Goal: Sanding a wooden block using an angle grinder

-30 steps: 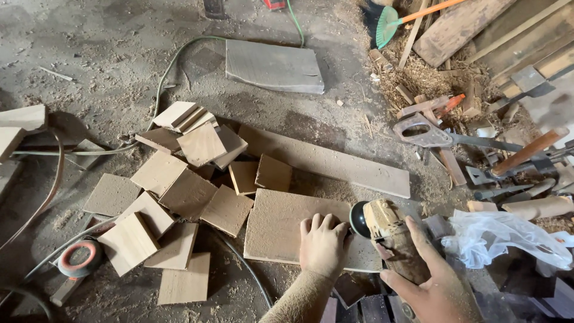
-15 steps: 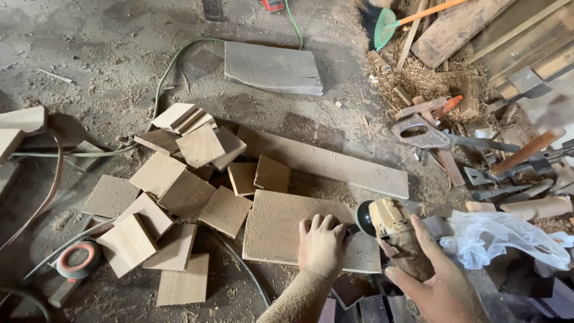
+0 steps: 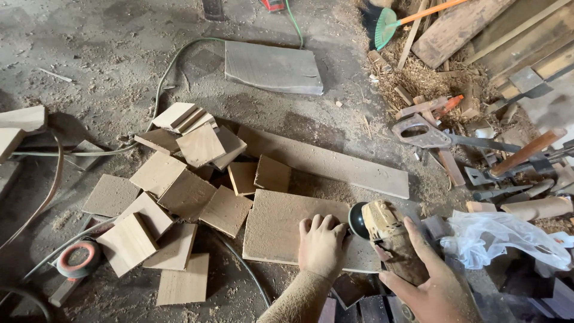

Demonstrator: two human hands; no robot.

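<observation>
- My left hand [image 3: 321, 245] lies flat, fingers spread, pressing on the board [image 3: 281, 230] at lower centre of the frame.
- My right hand [image 3: 433, 287], lower right, is wrapped around the dusty grinder [image 3: 388, 239]; its black disc sits at the board's right edge, beside my left fingers.
- A crumpled white plastic bag [image 3: 502, 239] lies at right.
- Small square wood pieces [image 3: 179, 191] are scattered at left on the floor [image 3: 89, 48].

My right hand [image 3: 433, 287] runs off the near edge; it covers the grinder's [image 3: 391, 239] body. Far right, a pale blurred shape [image 3: 553, 107] I can't identify.
</observation>
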